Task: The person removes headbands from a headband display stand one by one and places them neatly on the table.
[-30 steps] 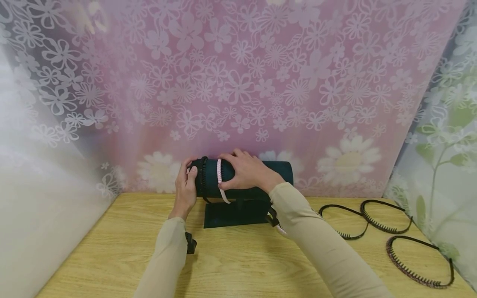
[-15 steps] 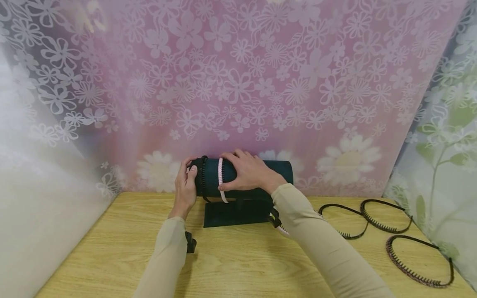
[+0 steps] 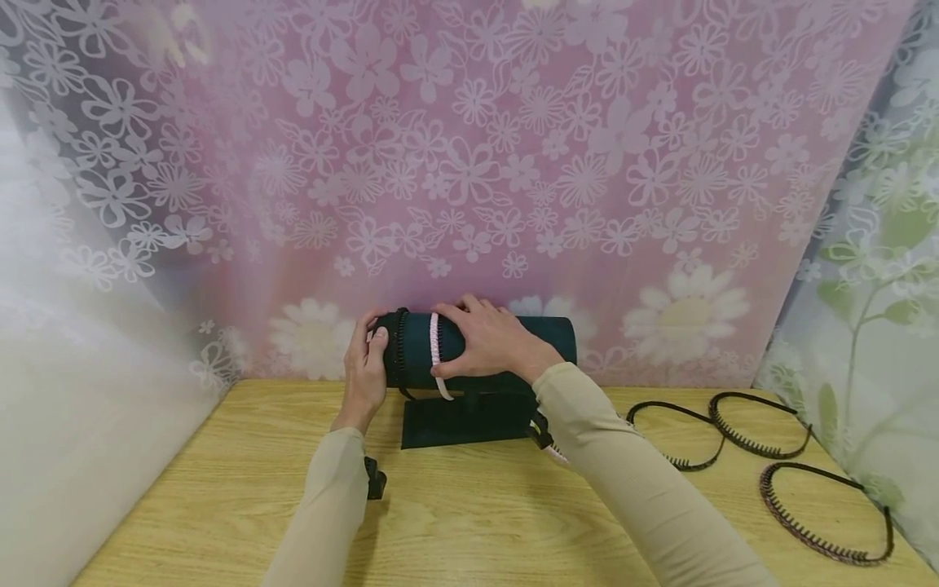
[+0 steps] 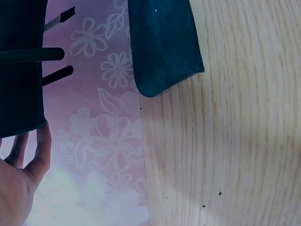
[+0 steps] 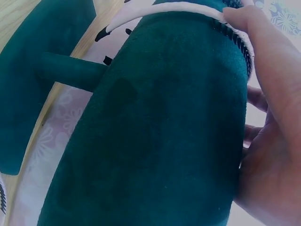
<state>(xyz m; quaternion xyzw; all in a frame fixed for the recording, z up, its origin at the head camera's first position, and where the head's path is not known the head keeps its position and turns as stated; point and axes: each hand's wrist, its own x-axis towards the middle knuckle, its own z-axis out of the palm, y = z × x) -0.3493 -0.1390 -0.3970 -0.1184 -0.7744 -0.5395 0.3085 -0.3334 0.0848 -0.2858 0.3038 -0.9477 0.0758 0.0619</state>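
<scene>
A dark teal velvet headband display stand [image 3: 552, 333] has a horizontal roll above a flat base [image 3: 455, 425]. My left hand [image 3: 365, 371] grips the roll's left end, thumb in front and fingers behind. Near that end, a black toothed headband [image 3: 400, 350] sits around the roll. Just right of it, a pale pink braided headband [image 3: 436, 346] arches over the roll. My right hand [image 3: 490, 338] spans the roll from above and holds this pink band, thumb on its front and fingers towards the back. In the right wrist view, the thumb presses the pale headband [image 5: 188, 7], whose dark tip hangs below the roll.
To the right, black toothed headbands [image 3: 759, 448] lie on the wooden table [image 3: 455, 522], with a dark reddish one [image 3: 814, 551] nearer the front. Another pale headband [image 3: 557, 455] is mostly hidden under the right forearm. A pink flowered curtain [image 3: 469, 163] stands close behind.
The pink headband has shifted slightly to the right on the roll, with my right hand still holding it. My left hand stays at the roll's left end.
</scene>
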